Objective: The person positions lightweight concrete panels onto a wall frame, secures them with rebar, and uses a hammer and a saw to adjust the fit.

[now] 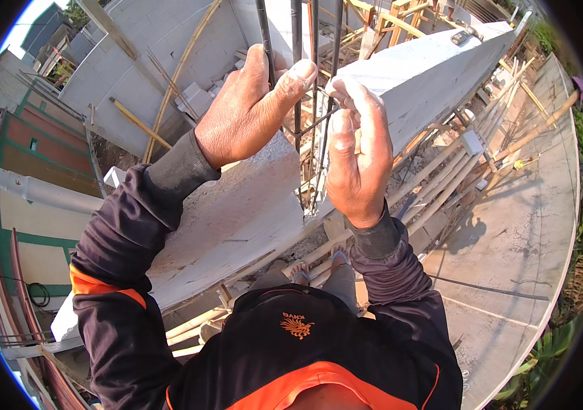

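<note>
Several upright steel reinforcing bars [297, 55], tied by a thin steel stirrup [315, 124], rise through a gap in a pale block wall. My left hand [247, 113] is curled at the leftmost rebar, which passes between its thumb and index finger; its other fingers are hidden. On the other side of the bars, my right hand [361, 150] is cupped, with bent fingers and a raised thumb apart from them. Nothing shows in it, and its fingertips are close to the rightmost bar. Pale dust coats my fingertips.
The near wall [237, 205] and the far wall [421, 68] flank the bars. A hammer [466, 34] lies on the far wall's top. Bamboo poles [442, 181] lie below on the right, beside a concrete slab [503, 253]. My sandalled feet [339, 257] stand among the poles.
</note>
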A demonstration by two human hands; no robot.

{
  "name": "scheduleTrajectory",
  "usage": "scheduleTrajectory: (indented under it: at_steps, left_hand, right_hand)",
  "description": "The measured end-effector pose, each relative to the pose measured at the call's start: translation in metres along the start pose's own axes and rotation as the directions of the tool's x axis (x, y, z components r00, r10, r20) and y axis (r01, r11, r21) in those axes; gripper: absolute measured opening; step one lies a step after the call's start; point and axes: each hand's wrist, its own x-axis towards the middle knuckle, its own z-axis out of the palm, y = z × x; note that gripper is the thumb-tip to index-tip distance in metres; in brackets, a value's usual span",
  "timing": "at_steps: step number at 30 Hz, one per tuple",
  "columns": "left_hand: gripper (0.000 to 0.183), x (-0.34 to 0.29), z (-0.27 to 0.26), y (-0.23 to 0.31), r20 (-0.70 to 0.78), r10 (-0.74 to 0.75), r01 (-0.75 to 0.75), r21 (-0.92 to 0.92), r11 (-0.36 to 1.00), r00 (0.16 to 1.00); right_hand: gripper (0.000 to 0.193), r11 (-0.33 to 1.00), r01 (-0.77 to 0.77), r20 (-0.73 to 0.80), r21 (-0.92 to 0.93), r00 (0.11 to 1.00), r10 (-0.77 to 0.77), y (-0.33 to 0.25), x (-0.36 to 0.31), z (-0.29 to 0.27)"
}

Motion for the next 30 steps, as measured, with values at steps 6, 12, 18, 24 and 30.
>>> scheduleTrajectory:
  at_steps: [6, 12, 18, 24, 30]
  left_hand:
    - [0.064, -0.002, -0.003, -0.006, 0.057, -0.047, 0.053, -0.116, 0.992, 0.997]
    - [0.064, -0.006, -0.002, -0.021, 0.083, 0.013, 0.009, -0.262, 0.965, 0.996]
    - [0.051, -0.006, -0.008, -0.019, 0.071, 0.133, -0.100, -0.355, 0.930, 0.989]
    - [0.053, -0.008, -0.007, -0.021, 0.206, 0.081, 0.023, -0.459, 0.888, 0.975]
    - [0.064, -0.021, -0.018, -0.002, 0.299, -0.089, 0.118, -0.081, 0.990, 0.950]
  right_hand:
    - [0.069, 0.980, 0.122, -0.031, 0.154, 0.992, -0.118, -0.010, 0.087, 0.023]
    - [0.093, 0.842, 0.351, 0.205, -0.410, 0.935, -0.290, -0.022, 0.097, 0.025]
    - [0.057, 0.995, 0.028, -0.071, 0.097, 0.997, -0.021, -0.028, 0.094, 0.029]
    - [0.048, 0.993, -0.046, 0.022, 0.112, 0.999, 0.044, -0.028, 0.097, 0.021]
    - [0.029, 0.939, 0.243, 0.025, -0.243, 0.969, -0.245, -0.031, 0.095, 0.011]
